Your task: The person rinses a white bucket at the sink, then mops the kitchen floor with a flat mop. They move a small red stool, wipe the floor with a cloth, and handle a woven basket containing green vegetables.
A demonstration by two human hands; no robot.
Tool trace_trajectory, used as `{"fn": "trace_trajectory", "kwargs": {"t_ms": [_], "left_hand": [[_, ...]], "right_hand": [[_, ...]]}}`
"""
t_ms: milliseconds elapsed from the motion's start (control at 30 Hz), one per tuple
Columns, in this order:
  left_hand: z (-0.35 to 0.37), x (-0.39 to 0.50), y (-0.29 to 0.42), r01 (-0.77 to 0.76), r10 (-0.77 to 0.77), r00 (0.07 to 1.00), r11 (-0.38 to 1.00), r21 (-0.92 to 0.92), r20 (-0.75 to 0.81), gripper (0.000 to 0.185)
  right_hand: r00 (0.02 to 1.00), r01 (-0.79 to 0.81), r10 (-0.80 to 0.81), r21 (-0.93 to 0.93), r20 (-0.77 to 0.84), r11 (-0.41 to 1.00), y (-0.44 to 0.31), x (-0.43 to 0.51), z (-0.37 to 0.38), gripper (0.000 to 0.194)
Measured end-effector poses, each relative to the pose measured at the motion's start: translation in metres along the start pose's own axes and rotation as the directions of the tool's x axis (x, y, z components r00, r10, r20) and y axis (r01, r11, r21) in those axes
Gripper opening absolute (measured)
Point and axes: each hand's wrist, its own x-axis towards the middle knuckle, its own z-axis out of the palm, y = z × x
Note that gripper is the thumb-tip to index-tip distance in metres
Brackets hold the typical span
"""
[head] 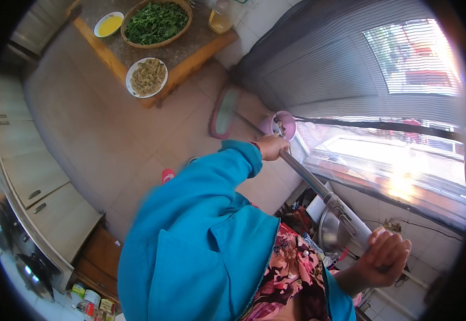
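Both my hands are on the metal pole (pixel 307 174) of a flat mop, which slants from lower right to upper middle. My left hand (pixel 271 146) grips it partway down, in front of a pink bin (pixel 287 120). Around the pole's upper end, near my body, my right hand (pixel 389 257) is closed. The mop head (pixel 225 112), pale green with a pink fringed edge, is on the tiled floor (pixel 108 128) and looks slightly blurred. Part of the lower pole is hidden behind my left hand.
A wood-edged table (pixel 196 66) bears a basket of leafy greens (pixel 156 24), a bowl of yellow liquid (pixel 110 26) and a plate of food (pixel 146 78). Cabinets (pixel 40 172) line the left. A dark curtain (pixel 297 60) hangs right; a metal basin (pixel 333 230) sits below the window.
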Motion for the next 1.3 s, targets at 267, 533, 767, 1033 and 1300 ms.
{"fn": "trace_trajectory", "kwargs": {"t_ms": [267, 533, 767, 1033, 1300], "left_hand": [[0.052, -0.014, 0.042, -0.001, 0.054, 0.929, 0.99, -0.143, 0.366, 0.019], [0.04, -0.042, 0.152, -0.228, 0.241, 0.945, 0.97, -0.084, 0.222, 0.015], [0.01, -0.059, 0.157, -0.013, 0.016, 0.997, 0.999, -0.039, 0.072, 0.013], [0.003, -0.132, 0.074, 0.305, -0.251, 0.914, 0.943, 0.132, -0.318, 0.015], [0.036, -0.164, 0.069, 0.409, -0.237, 0.612, 0.911, 0.046, -0.755, 0.014]], "right_hand": [[0.989, 0.0, -0.04, -0.273, -0.139, 0.962, -0.036, -0.028, 0.012, 0.035], [0.991, 0.11, -0.118, 0.125, 0.064, 0.986, -0.129, -0.039, -0.061, 0.032], [0.986, 0.169, -0.165, 0.19, -0.034, 0.967, -0.109, -0.015, -0.142, 0.032], [0.995, -0.093, 0.101, 0.315, -0.007, 0.945, 0.023, 0.004, -0.108, 0.031], [0.955, 0.125, -0.206, 0.341, 0.213, 0.932, 0.047, -0.003, -0.075, 0.029]]}}
